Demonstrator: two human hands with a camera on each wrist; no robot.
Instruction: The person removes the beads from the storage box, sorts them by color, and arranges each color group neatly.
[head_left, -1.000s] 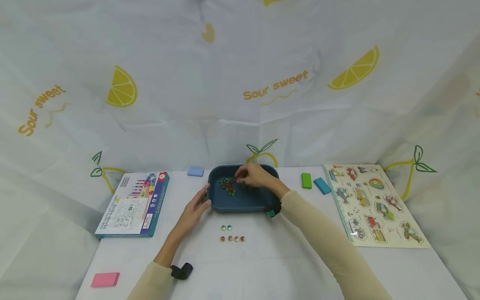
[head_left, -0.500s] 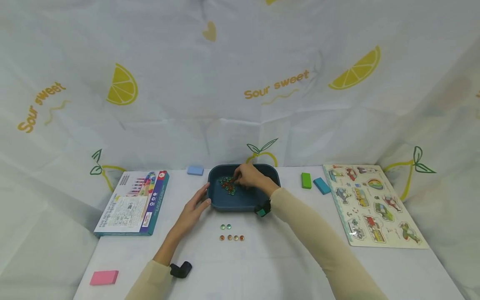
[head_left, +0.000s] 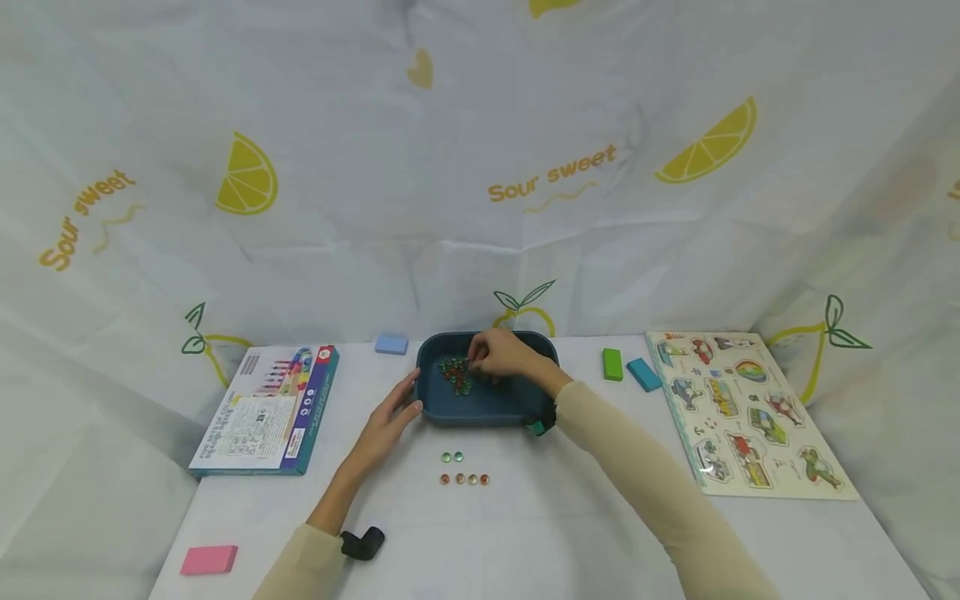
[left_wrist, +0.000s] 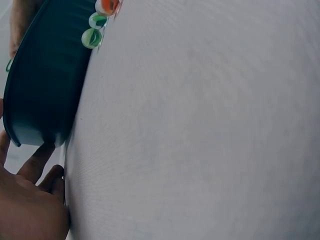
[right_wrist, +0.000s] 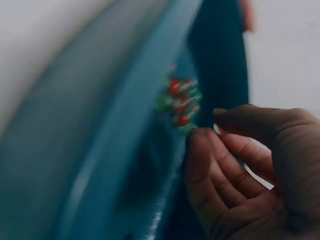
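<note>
Nearest, a row of marbles point(head_left: 463, 478) is laid on the white table point(head_left: 525, 533). Beyond it, the left hand point(head_left: 390, 417) is rested against the teal tray's point(head_left: 480, 408) left wall, fingers straight. Farther back, the right hand point(head_left: 501, 354) is curled over the marble pile point(head_left: 454, 372) inside; whether a marble is pinched cannot be told.
</note>
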